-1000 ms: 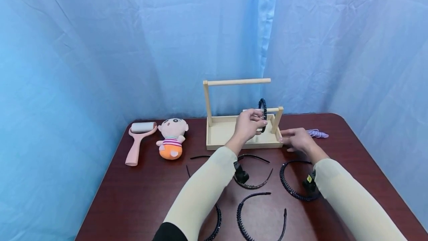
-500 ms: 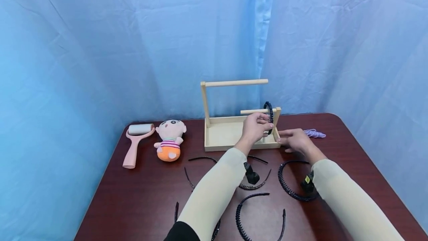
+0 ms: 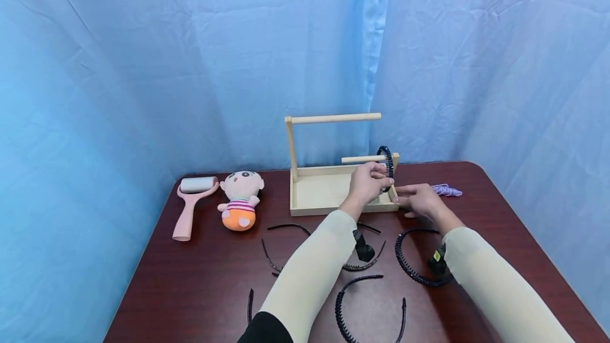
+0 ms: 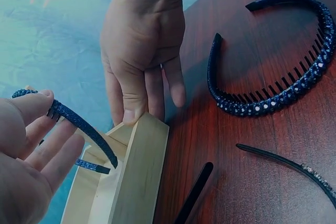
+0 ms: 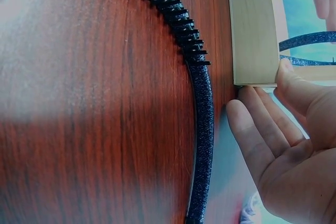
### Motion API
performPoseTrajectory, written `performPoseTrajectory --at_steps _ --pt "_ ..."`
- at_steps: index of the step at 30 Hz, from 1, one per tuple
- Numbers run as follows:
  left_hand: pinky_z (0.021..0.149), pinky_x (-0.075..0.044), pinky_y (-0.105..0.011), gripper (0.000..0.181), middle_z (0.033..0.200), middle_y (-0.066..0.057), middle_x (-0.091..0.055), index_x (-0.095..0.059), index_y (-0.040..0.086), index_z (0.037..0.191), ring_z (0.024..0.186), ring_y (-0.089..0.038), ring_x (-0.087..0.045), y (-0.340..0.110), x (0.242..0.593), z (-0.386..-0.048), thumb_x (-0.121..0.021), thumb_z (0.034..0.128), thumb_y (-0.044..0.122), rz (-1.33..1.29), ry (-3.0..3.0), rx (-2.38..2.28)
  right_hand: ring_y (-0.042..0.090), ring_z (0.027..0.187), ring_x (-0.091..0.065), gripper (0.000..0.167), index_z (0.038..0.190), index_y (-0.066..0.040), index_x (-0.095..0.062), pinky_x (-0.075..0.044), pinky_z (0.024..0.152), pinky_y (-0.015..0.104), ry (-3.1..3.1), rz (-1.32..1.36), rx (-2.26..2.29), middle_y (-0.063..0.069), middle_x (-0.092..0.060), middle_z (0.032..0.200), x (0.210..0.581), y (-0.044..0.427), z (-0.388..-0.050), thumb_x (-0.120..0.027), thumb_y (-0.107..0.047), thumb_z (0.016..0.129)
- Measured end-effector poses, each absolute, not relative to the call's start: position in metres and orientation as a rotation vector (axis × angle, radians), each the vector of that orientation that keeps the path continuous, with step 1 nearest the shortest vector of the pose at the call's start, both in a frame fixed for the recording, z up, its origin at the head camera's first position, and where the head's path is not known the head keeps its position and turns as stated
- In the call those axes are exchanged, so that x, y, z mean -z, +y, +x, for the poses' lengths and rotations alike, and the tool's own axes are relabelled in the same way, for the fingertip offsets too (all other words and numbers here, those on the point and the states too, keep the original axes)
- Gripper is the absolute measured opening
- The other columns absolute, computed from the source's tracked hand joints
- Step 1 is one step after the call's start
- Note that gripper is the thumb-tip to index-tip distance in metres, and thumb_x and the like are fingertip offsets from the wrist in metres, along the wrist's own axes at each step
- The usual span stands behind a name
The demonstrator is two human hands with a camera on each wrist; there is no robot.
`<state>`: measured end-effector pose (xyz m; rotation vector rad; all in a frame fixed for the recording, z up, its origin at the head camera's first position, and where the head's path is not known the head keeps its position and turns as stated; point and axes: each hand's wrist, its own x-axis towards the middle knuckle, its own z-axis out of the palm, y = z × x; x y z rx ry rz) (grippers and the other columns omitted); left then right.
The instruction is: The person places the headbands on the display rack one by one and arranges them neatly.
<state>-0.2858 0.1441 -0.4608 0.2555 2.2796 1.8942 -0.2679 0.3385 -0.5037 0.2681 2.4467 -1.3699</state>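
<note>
My left hand pinches a dark blue glittery toothed headband between thumb and fingers. This headband hangs over the short lower bar of a pale wooden rack, close to its right post. Its two ends point down into the tray in the left wrist view. My right hand holds the right end of the rack, thumb on the tray's wall and fingers on the outer side. On the table by my right wrist lies another dark beaded headband.
Several dark headbands, one of them a toothed headband, lie in front of the rack. Left of it are a plush doll and a pink-handled roller. A purple cord bundle sits right. Blue curtains hang behind.
My left hand has moved right with the headband, along the lower bar to near the right post. The right hand stays on the rack's end.
</note>
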Motion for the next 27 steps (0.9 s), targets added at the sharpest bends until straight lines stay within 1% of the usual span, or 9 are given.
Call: performPoseTrajectory --at_steps 2,4,9,13,17,19,21,27 --pt "0.060 -0.053 -0.025 0.021 0.093 0.005 -0.074 -0.072 0.015 0.108 0.078 -0.008 -0.067 0.144 0.461 -0.286 -0.081 0.0897 0.014 0.266 2.307 -1.872 0.032 0.115 -0.065 0.054 0.152 -0.006 -0.050 -0.062 0.082 0.042 2.449 0.267 1.365 0.030 -0.055 0.144 0.503 0.338 -0.268 -0.065 -0.021 0.103" --pt "0.059 -0.051 -0.025 0.022 0.093 0.006 -0.074 -0.072 0.016 0.109 0.078 -0.006 -0.064 0.143 0.462 -0.285 -0.082 0.0896 0.015 0.270 2.318 -1.863 0.033 0.116 -0.065 0.054 0.152 -0.006 -0.049 -0.062 0.083 0.043 2.450 0.265 1.362 0.031 -0.055 0.144 0.503 0.338 -0.267 -0.065 -0.021 0.103" --pt "0.063 -0.052 -0.025 0.027 0.095 0.007 -0.074 -0.072 0.016 0.114 0.082 -0.006 -0.065 0.142 0.461 -0.286 -0.082 0.0891 0.018 0.293 2.305 -1.867 0.037 0.120 -0.063 0.055 0.153 -0.007 -0.049 -0.062 0.082 0.042 2.443 0.274 1.348 0.030 -0.053 0.146 0.502 0.339 -0.268 -0.065 -0.022 0.103" --pt "0.071 -0.055 -0.027 0.035 0.104 0.004 -0.075 -0.071 0.017 0.122 0.089 -0.008 -0.067 0.139 0.459 -0.286 -0.082 0.0894 0.020 0.323 2.292 -1.867 0.038 0.122 -0.062 0.055 0.152 -0.008 -0.050 -0.062 0.081 0.041 2.447 0.279 1.344 0.029 -0.053 0.146 0.501 0.340 -0.269 -0.066 -0.022 0.102" --pt "0.078 -0.056 -0.029 0.040 0.115 0.000 -0.074 -0.068 0.021 0.129 0.097 -0.009 -0.067 0.130 0.457 -0.285 -0.081 0.0911 0.026 0.351 2.333 -1.811 0.038 0.121 -0.062 0.055 0.153 -0.005 -0.048 -0.062 0.082 0.042 2.457 0.228 1.320 0.031 -0.053 0.146 0.501 0.340 -0.269 -0.065 -0.023 0.103" --pt "0.080 -0.056 -0.029 0.040 0.118 -0.002 -0.072 -0.067 0.022 0.130 0.100 -0.011 -0.067 0.123 0.454 -0.284 -0.080 0.0919 0.028 0.374 2.368 -1.787 0.039 0.121 -0.062 0.056 0.153 -0.004 -0.048 -0.062 0.083 0.042 2.470 0.200 1.301 0.031 -0.053 0.146 0.501 0.340 -0.269 -0.064 -0.023 0.103" --pt "0.081 -0.056 -0.029 0.040 0.118 -0.003 -0.071 -0.066 0.022 0.129 0.101 -0.011 -0.067 0.114 0.451 -0.282 -0.079 0.0927 0.031 0.413 2.411 -1.762 0.040 0.123 -0.062 0.057 0.153 -0.003 -0.046 -0.062 0.083 0.042 2.482 0.167 1.285 0.032 -0.052 0.147 0.501 0.341 -0.268 -0.063 -0.024 0.104" --pt "0.084 -0.055 -0.026 0.036 0.110 -0.002 -0.072 -0.066 0.016 0.128 0.102 -0.016 -0.069 0.076 0.434 -0.270 -0.074 0.0957 0.030 0.600 2.467 -1.669 0.042 0.127 -0.059 0.058 0.155 0.000 -0.042 -0.061 0.087 0.044 2.454 0.095 1.287 0.033 -0.049 0.148 0.496 0.342 -0.267 -0.062 -0.022 0.105"
